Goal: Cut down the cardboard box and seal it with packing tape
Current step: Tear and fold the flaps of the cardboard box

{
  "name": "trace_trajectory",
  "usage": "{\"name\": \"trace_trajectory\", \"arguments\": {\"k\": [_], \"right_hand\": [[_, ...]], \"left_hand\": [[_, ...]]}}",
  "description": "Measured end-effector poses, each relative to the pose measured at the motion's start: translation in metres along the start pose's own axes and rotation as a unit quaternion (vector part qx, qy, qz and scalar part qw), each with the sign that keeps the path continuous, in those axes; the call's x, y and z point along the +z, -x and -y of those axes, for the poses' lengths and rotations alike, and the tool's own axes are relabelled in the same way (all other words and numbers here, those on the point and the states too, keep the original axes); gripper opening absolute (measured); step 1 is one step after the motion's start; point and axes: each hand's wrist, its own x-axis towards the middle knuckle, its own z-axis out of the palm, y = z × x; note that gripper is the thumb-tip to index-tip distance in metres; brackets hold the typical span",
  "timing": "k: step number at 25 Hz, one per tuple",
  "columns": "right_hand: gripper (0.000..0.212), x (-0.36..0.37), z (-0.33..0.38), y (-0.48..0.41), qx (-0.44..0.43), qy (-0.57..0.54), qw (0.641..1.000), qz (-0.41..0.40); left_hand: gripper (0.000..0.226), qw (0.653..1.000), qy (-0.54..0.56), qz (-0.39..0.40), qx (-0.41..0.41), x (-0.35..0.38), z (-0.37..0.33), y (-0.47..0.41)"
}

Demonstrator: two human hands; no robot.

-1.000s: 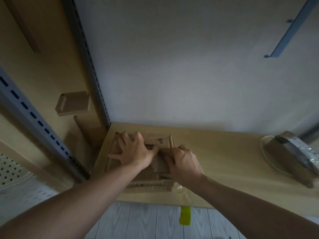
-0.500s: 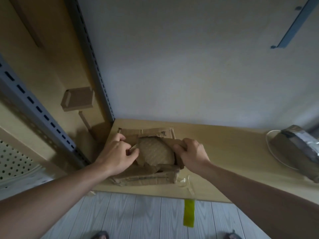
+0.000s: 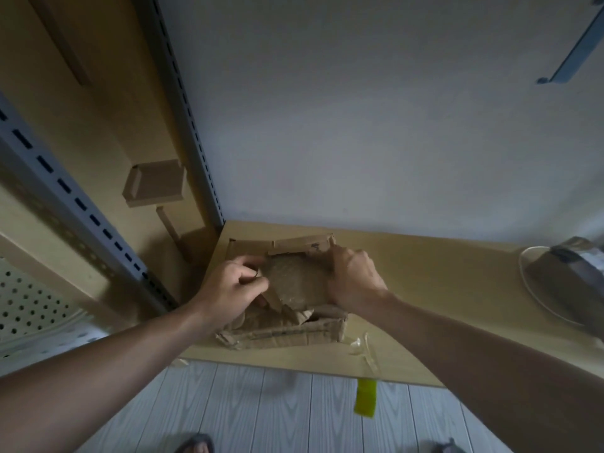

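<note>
A low, ragged cardboard box (image 3: 287,333) sits on the wooden table (image 3: 441,289), at its left end near the front edge. A brown padded packet (image 3: 299,282) fills its open top. My left hand (image 3: 233,289) curls round the box's left flap beside the packet. My right hand (image 3: 354,281) grips the right flap and wall of the box. The far flap (image 3: 304,245) stands partly up behind the packet. A roll of packing tape (image 3: 568,276) lies at the table's right end.
A clear strip of tape (image 3: 367,349) lies on the table's front edge with a yellow-green tag (image 3: 365,400) hanging below it. A slotted metal shelf upright (image 3: 183,109) and wooden side panel stand left. A grey wall is behind; plank floor below.
A second ago both hands pressed on the closed top. The flaps have since been pulled apart, showing the packet, and the hands now hold the left and right flaps.
</note>
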Motion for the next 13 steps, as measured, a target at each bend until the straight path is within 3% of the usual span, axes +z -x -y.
{"name": "trace_trajectory", "arguments": {"k": [4,8,9,11,13], "right_hand": [[0.029,-0.007,-0.023,-0.003,0.014,-0.161,0.987,-0.021],[0.007,-0.008,-0.026,0.003,0.049,-0.252,0.966,-0.044],[0.010,-0.009,-0.027,0.006,0.037,-0.271,0.961,-0.025],[0.035,-0.006,-0.029,0.013,-0.002,-0.284,0.958,0.033],[0.030,0.004,-0.035,0.012,0.007,-0.247,0.969,0.016]], "left_hand": [[0.044,0.998,-0.007,0.019,0.060,-0.002,0.015,0.011],[0.033,0.998,0.018,0.027,0.052,-0.005,0.019,0.007],[0.040,0.998,-0.015,0.040,0.042,-0.005,0.020,0.007],[0.075,0.992,-0.120,0.017,0.027,0.003,0.024,0.006],[0.101,0.984,-0.170,-0.056,-0.018,0.016,0.021,0.005]]}}
